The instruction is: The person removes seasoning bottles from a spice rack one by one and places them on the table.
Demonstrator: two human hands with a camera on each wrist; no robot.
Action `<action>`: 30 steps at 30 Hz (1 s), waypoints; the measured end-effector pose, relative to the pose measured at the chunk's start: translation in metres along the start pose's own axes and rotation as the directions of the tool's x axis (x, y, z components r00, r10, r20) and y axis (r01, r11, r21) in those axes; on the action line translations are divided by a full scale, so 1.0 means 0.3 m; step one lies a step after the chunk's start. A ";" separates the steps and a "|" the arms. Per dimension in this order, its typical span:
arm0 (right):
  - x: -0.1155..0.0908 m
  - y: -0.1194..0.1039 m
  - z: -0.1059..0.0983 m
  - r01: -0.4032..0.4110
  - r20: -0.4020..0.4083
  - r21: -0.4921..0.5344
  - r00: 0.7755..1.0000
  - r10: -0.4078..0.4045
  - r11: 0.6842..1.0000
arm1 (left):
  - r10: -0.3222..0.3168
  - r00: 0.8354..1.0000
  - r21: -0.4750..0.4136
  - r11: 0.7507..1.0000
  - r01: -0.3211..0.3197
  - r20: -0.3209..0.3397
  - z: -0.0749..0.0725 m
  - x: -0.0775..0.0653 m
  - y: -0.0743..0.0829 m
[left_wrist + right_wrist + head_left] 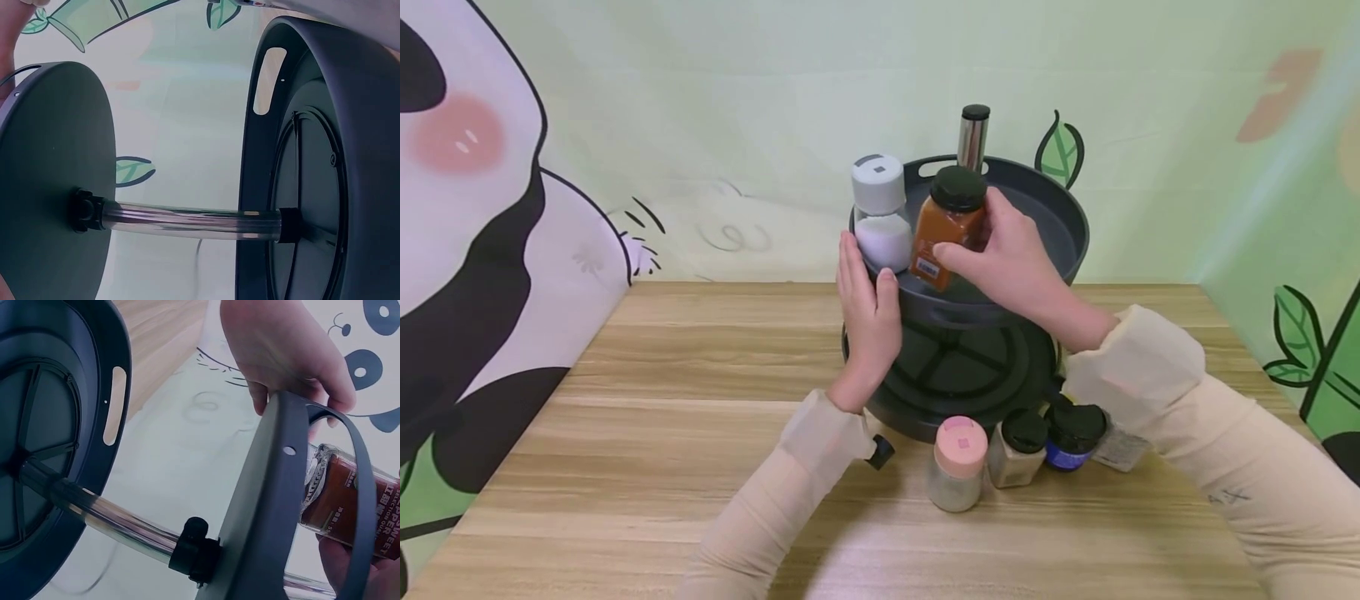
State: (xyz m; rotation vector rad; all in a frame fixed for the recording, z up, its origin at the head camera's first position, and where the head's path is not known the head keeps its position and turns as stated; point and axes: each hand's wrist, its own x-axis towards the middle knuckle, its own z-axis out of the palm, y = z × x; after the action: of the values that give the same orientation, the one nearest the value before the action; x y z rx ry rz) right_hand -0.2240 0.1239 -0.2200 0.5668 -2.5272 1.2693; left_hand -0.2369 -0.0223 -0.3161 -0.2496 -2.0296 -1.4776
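My right hand point(1015, 254) grips a spice jar point(938, 229) of orange-red powder with a black lid, tilted over the upper tray point(1045, 208) of a dark two-tier rack. In the right wrist view, the jar point(344, 497) shows through the gap under the tray's handle. My left hand point(871, 308) rests against the tray's left rim, its fingers straight and thumb raised. Right beside those fingers stands a white-capped jar point(880, 187) of white contents in the upper tray. A chrome post point(187, 222) joins the two tiers.
The lower tray point(917, 421) sits on the wooden table point(700, 400). Before it stand a pink-capped jar point(961, 458), a square black-lidded jar point(1018, 450) and a blue-labelled jar point(1071, 437). A clear packet-like item point(1123, 450) lies by the right sleeve. A printed cloth point(737, 125) hangs behind.
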 end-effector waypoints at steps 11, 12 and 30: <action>-0.028 -0.001 -0.040 0.034 -0.042 0.019 0.999 -0.033 0.999 | 0.009 1.000 0.013 1.000 -0.009 -0.005 0.000 -0.001 -0.003; -0.032 -0.004 -0.045 0.035 -0.041 0.029 0.999 -0.034 0.999 | 0.009 1.000 0.012 1.000 -0.009 -0.006 0.000 -0.001 -0.002; -0.110 -0.034 -0.111 0.071 -0.063 0.132 0.996 -0.063 0.989 | 0.012 1.000 0.002 1.000 -0.012 -0.019 0.000 -0.001 0.004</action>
State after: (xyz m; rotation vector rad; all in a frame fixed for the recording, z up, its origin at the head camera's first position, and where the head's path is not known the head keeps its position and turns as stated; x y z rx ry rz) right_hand -0.1882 0.1529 -0.2063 0.6281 -2.3676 1.4180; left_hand -0.2361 -0.0219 -0.3154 -0.2455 -2.0117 -1.4654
